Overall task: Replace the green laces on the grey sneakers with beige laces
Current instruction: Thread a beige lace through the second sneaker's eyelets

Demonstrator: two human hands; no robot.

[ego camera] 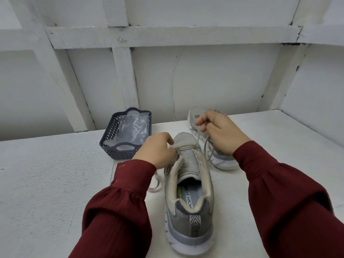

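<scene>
A grey sneaker stands in the middle of the white tabletop, heel toward the person and toe pointing away, its tongue open. A beige lace runs through its lower eyelets. The left hand rests against the sneaker's left side, fingers curled and pinching the lace at the eyelet row; a loose end of the lace trails on the tabletop beside that wrist. The right hand is raised beyond the sneaker's right side, fingertips pinching the other end of the lace, which stretches up from the eyelets. A second sneaker lies behind the right hand, largely hidden by it. Left of the toe sits a dark basket holding a clear plastic bag. Both sleeves are dark red.
</scene>
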